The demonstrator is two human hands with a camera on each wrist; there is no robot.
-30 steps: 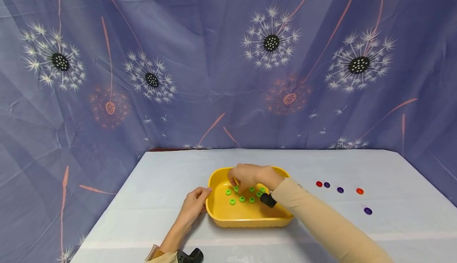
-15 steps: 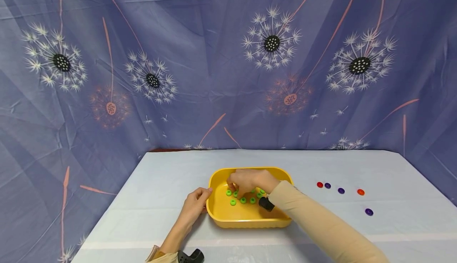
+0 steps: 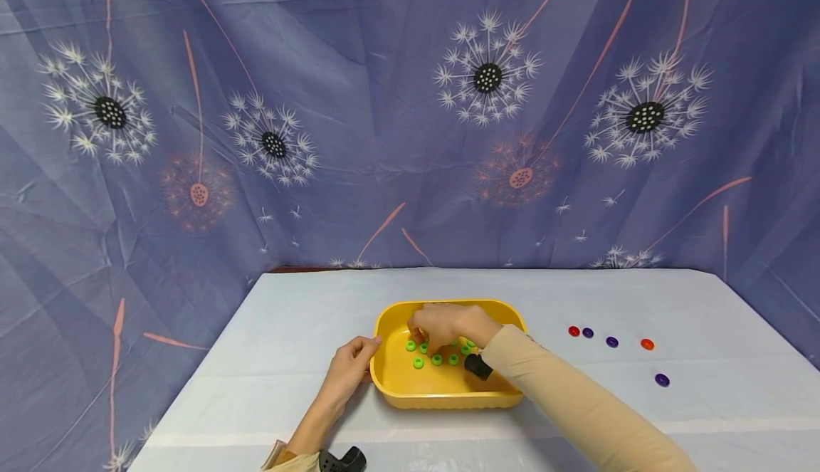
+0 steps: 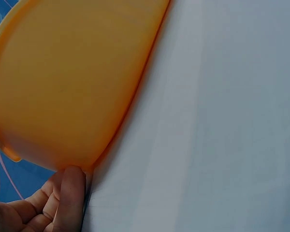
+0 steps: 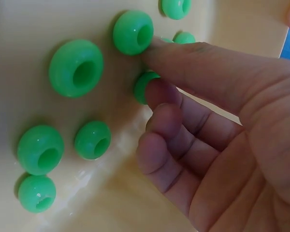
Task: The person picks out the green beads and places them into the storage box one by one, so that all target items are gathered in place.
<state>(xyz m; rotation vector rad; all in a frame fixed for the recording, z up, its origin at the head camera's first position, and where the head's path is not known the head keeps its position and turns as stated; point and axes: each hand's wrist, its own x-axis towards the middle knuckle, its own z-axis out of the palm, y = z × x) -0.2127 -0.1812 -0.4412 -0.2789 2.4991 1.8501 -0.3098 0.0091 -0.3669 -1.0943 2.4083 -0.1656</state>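
Note:
In the head view, my left hand holds the left end of a yellow plastic basin, thumb at the rim. The left wrist view shows fingers bent against the basin's outer wall. Inside the basin, my right hand reaches down among several glossy green ring beads. Its thumb and index finger close about one green bead, partly hidden behind the index fingertip. Another green bead touches or nearly touches the thumb tip. The remaining right fingers are curled.
Loose on the white-covered table, right of the basin, lie a red bead, an orange one and purple ones. A blue cloth with dandelion prints hangs behind the table.
My right hand has come down lower and slightly nearer in the basin, and the green bead by its fingertips sits nearer too. The left hand stays on the rim.

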